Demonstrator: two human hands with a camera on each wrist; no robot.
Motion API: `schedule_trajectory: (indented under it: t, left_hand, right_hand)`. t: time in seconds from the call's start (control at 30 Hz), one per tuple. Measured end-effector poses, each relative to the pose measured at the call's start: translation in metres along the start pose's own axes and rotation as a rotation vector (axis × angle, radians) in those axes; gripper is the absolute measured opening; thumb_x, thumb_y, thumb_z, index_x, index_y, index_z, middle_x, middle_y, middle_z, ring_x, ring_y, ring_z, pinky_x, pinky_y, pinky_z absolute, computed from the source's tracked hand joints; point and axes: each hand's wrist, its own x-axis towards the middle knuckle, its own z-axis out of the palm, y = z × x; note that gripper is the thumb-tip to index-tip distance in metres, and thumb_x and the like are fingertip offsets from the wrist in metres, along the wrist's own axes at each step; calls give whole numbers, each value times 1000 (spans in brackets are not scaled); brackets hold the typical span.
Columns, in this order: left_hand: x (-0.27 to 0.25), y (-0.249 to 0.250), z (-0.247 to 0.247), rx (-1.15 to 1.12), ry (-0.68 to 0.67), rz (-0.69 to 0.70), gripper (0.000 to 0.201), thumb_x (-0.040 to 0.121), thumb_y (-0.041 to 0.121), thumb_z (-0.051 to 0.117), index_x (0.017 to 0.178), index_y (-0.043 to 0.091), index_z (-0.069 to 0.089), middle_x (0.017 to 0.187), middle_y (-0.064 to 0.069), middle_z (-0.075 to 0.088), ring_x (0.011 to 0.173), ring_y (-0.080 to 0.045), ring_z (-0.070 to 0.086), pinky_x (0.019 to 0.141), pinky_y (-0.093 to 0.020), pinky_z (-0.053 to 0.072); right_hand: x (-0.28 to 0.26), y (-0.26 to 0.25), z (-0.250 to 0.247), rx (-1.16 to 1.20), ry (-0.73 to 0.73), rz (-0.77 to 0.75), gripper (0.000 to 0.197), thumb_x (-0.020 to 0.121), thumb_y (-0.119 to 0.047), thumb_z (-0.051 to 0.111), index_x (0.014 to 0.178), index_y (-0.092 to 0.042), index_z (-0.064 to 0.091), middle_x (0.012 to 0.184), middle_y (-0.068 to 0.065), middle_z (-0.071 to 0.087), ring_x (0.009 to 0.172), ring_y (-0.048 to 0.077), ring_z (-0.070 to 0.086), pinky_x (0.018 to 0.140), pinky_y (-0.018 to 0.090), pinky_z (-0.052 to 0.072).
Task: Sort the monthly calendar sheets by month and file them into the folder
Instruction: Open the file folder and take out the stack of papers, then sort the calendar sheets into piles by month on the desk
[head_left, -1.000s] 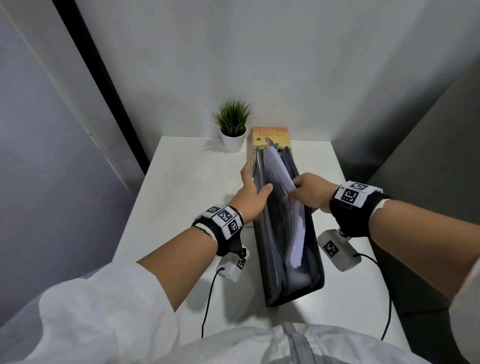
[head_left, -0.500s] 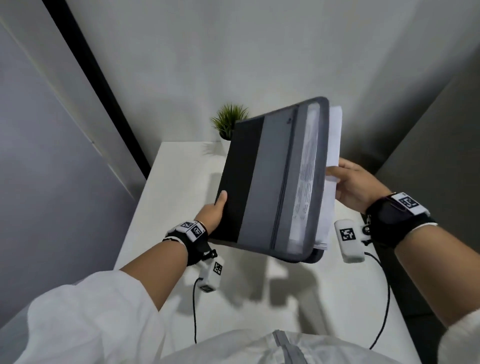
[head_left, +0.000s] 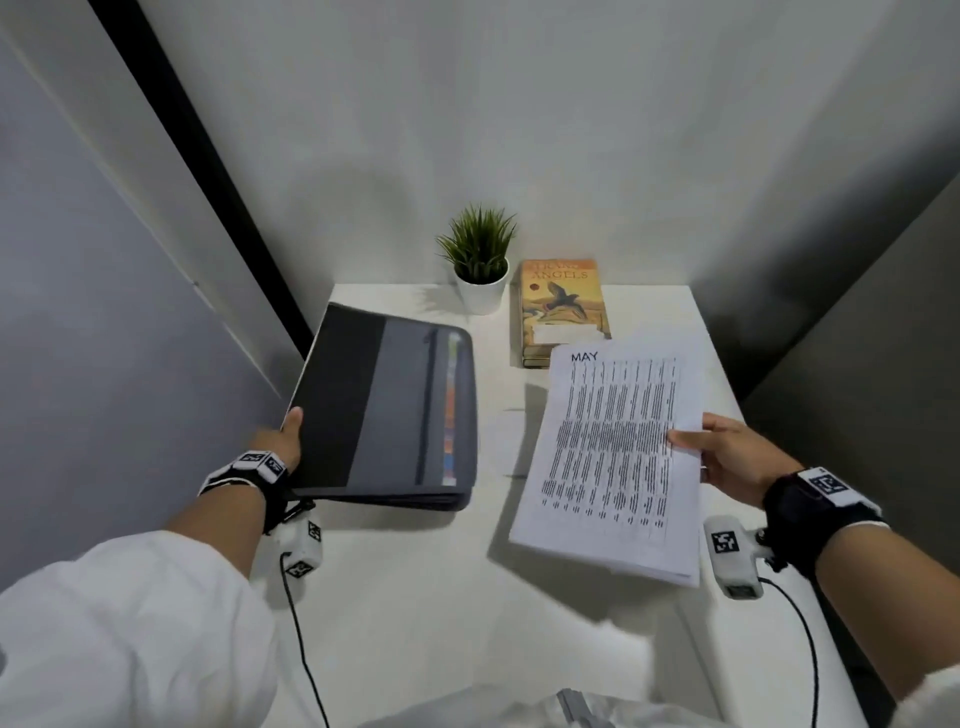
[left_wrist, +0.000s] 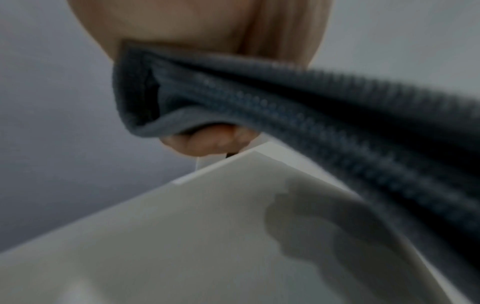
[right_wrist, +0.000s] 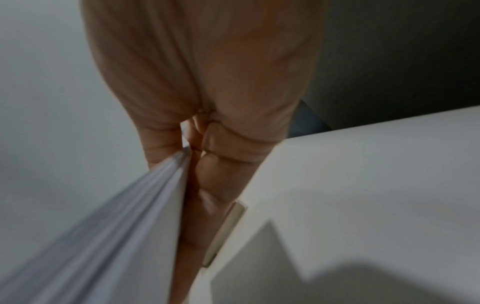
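Head: my left hand (head_left: 283, 441) grips the dark folder (head_left: 384, 405) over the white table's (head_left: 415, 597) left side; my right hand (head_left: 727, 457) pinches the calendar sheets (head_left: 613, 457), top headed MAY, print blurred.
Left wrist: fingers (left_wrist: 207, 142) curl under the folder's corner, mostly hidden.
Right wrist: thumb and fingers (right_wrist: 207, 174) clamp the stack's edge, blurred.

- Folder (head_left: 387, 410) on L side of table (head_left: 415, 597), gripped at its near-L corner by left hand (head_left: 284, 441); near edge lifted off the top.
- Calendar sheets (head_left: 618, 457) to R of folder, well apart, held above table by right hand (head_left: 737, 457) at their R edge; "MAY" sheet on top.
- Book (head_left: 563, 306) at back of table, just behind the sheets.
- Potted plant (head_left: 480, 260) just L of book, behind folder's far-R corner.
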Motion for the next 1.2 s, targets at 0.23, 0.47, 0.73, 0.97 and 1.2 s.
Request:
schedule_trajectory:
  t: [0.23, 0.47, 0.73, 0.97, 1.2]
  left_hand:
    - [46, 27, 5, 120, -6, -47, 79, 99, 60, 16, 142, -3, 39, 147, -27, 38, 136, -39, 38, 114, -44, 24]
    - [71, 46, 17, 205, -29, 61, 60, 102, 41, 37, 143, -3, 38, 147, -25, 40, 134, -39, 40, 110, -42, 29]
    - [-17, 65, 92, 436, 73, 545, 56, 90, 28, 62, 141, 18, 44, 160, -13, 11, 146, -32, 13, 118, -45, 10]
    - [-102, 84, 169, 326, -319, 898, 51, 93, 21, 57, 141, 28, 43, 156, -3, 20, 141, -25, 26, 115, -42, 29]
    - [-132, 81, 198, 570, -307, 992, 57, 93, 24, 60, 145, 24, 38, 142, -4, 39, 133, -24, 35, 107, -39, 36]
  right_hand:
    - [28, 49, 33, -98, -99, 226, 28, 88, -2, 61, 115, -1, 64, 110, 23, 65, 94, 34, 61, 86, 45, 51]
    - [55, 83, 37, -257, -47, 388, 11, 86, -9, 68, 91, -1, 64, 83, 14, 60, 67, 23, 59, 66, 34, 51]
    - [58, 91, 57, -895, 96, 343, 38, 87, -34, 69, 93, 3, 62, 97, 20, 69, 91, 35, 68, 85, 45, 55]
    - [27, 107, 54, -991, 63, 360, 35, 85, -39, 69, 72, -9, 57, 74, 9, 65, 65, 24, 62, 62, 31, 53]
    - [-7, 140, 38, -870, -40, 382, 30, 83, -36, 74, 77, -9, 63, 71, 10, 71, 61, 24, 66, 67, 37, 59]
